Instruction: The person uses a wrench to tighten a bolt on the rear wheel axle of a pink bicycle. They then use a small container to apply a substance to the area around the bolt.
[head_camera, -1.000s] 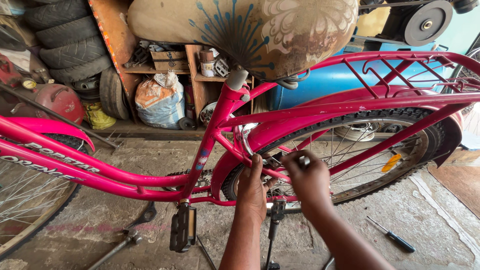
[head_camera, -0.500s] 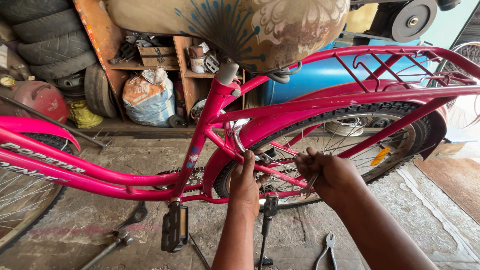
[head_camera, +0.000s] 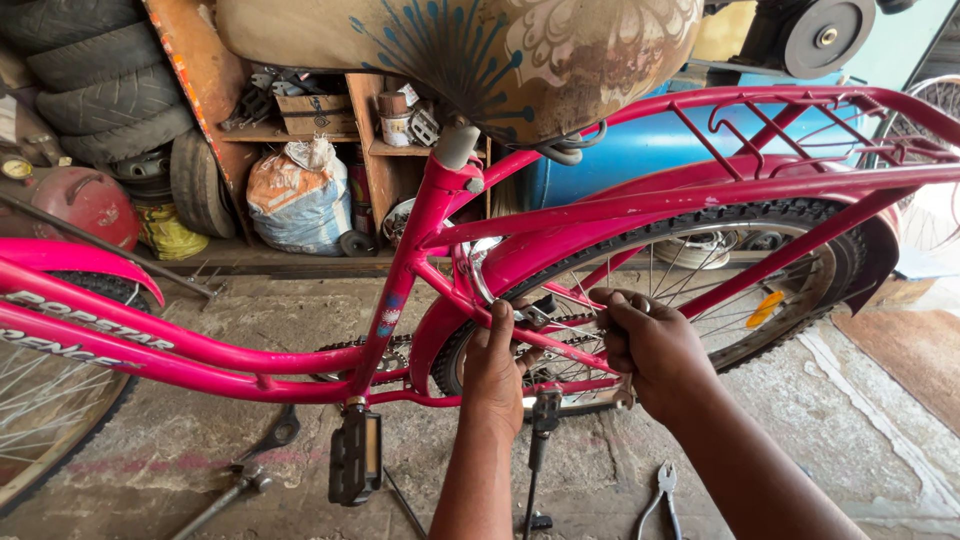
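A pink bicycle frame (head_camera: 430, 215) stands across the view, its patterned saddle (head_camera: 480, 50) at the top. My left hand (head_camera: 495, 365) presses against the frame stay next to the rear wheel (head_camera: 700, 270), its fingers near a small metal bracket (head_camera: 535, 315). My right hand (head_camera: 650, 345) is curled around something at the stay by the spokes; what it holds is hidden. A black pedal (head_camera: 355, 455) hangs below the crank, and the chain (head_camera: 350, 350) runs behind the frame.
Pliers (head_camera: 662, 495) lie on the concrete floor at lower right. A long tool (head_camera: 235, 485) lies at lower left. Stacked tyres (head_camera: 90, 80), a red gas cylinder (head_camera: 85, 200), a full sack (head_camera: 300, 195) and a cluttered wooden shelf (head_camera: 385, 130) line the back. A blue barrel (head_camera: 650, 150) sits behind the wheel.
Both hands stayed at the rear stay; my right hand closed tighter into a fist. The view shifted left, and the screwdriver on the floor left the frame.
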